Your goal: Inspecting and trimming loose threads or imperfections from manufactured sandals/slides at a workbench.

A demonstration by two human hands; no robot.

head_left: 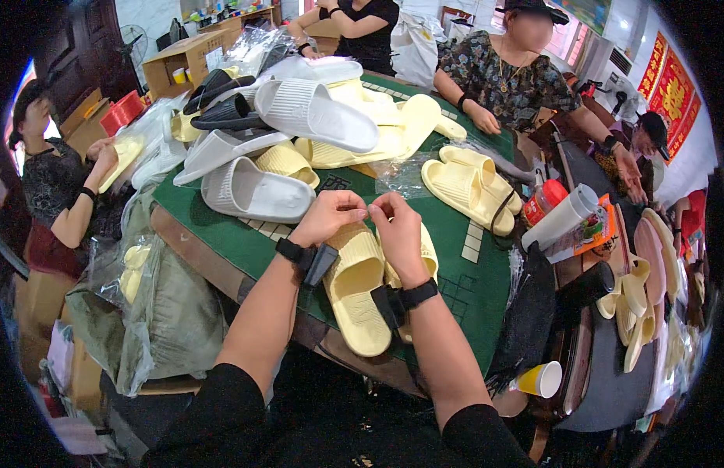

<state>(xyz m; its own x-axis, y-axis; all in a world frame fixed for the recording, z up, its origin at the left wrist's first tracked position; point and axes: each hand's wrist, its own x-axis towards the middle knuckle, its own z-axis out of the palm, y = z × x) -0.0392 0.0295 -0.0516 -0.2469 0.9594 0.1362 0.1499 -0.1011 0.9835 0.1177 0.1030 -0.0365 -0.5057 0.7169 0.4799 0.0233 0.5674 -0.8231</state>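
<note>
The pair of pale yellow slide sandals [360, 290] lies directly under the person's wrists at the near edge of the green felt surface [471, 288], soles ribbed, toes pointing toward the body, the two set side by side and touching. Both hands are raised just above them: the left hand [328, 216] and the right hand [395, 226] meet fingertip to fingertip, each grip pinched closed on something small and thin between them, perhaps a tie or a tag, though it is too small to make out. Judging from the layout, this pair is still being worked on and is not yet bagged, while much remains: a heap of loose slides [299, 117] in grey, white, black and yellow is piled toward the far side of the surface, and another yellow pair [467, 187] rests apart on the right beside a crumpled clear plastic bag [401, 173]. The sandals look like moulded foam, matt and soft-edged, with thick rounded soles and broad grooved straps. Glossy, wrinkled plastic bags [155, 312] already holding yellow slides hang at the left edge. Other people's hands work at the far side. An orange paper cup [543, 380] sits at the lower right.
</note>
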